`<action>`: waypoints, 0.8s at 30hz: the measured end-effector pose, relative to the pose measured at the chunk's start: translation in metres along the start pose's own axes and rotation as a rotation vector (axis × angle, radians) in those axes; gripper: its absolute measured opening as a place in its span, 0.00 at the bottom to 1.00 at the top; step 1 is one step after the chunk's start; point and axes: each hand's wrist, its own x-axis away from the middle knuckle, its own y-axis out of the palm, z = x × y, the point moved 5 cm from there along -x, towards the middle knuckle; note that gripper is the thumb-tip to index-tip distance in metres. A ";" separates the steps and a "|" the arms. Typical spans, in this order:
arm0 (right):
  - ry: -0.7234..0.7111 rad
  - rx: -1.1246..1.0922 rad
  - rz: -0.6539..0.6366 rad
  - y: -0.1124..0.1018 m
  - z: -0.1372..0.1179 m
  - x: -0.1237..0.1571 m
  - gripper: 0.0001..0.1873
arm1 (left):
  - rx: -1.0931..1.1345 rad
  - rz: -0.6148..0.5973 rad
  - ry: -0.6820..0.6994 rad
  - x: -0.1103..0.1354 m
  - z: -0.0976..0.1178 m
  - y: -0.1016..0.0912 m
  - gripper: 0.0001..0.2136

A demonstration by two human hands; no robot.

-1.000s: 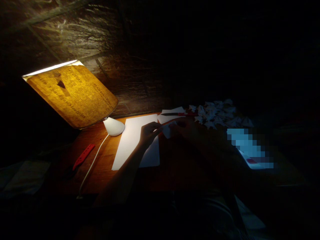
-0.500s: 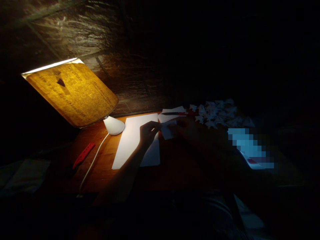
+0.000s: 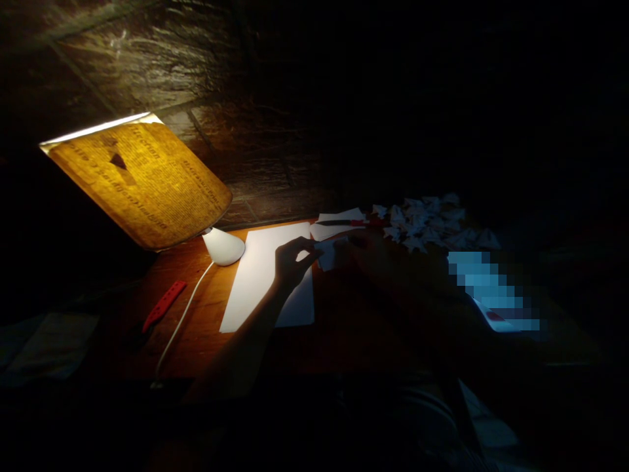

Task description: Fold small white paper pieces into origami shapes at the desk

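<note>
A small piece of white paper (image 3: 328, 255) is held between my two hands above the wooden table. My left hand (image 3: 291, 259) pinches its left edge between thumb and fingers, over the right side of a stack of white sheets (image 3: 265, 262). At the paper's right edge my right hand (image 3: 358, 248) is closed on it, mostly lost in shadow. Just behind the hands lie more white papers (image 3: 344, 215) with a dark-bladed, red-handled knife (image 3: 339, 223) across them. Several folded white paper pieces (image 3: 425, 223) are heaped to the right.
A lit lamp with a printed shade (image 3: 142, 183) and white base (image 3: 223, 246) stands at the left, its white cord (image 3: 184, 318) running forward. A red-handled tool (image 3: 166, 304) lies left of the cord. A glowing, blurred-out screen (image 3: 491, 288) is at the right. A stone wall (image 3: 206, 72) rises behind.
The small paper has shifted and turned slightly in my hands, its lower edge now a little higher. My left thumb and fingers are slightly more spread, with a wider gap between them.
</note>
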 end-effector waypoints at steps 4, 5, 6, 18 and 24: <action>-0.008 0.008 -0.027 0.003 -0.003 0.003 0.13 | -0.013 0.020 0.004 0.000 0.009 0.000 0.12; -0.008 0.011 -0.034 0.003 -0.003 0.003 0.12 | -0.019 0.022 0.007 0.000 0.012 0.000 0.12; -0.010 0.014 -0.040 0.003 -0.004 0.003 0.12 | -0.026 0.025 0.010 0.000 0.013 0.000 0.12; -0.014 -0.029 -0.015 0.002 -0.001 0.000 0.17 | -0.005 0.022 0.033 -0.001 0.007 -0.002 0.13; -0.006 -0.050 -0.025 0.003 -0.002 0.002 0.18 | -0.017 0.019 0.038 0.000 0.013 0.000 0.12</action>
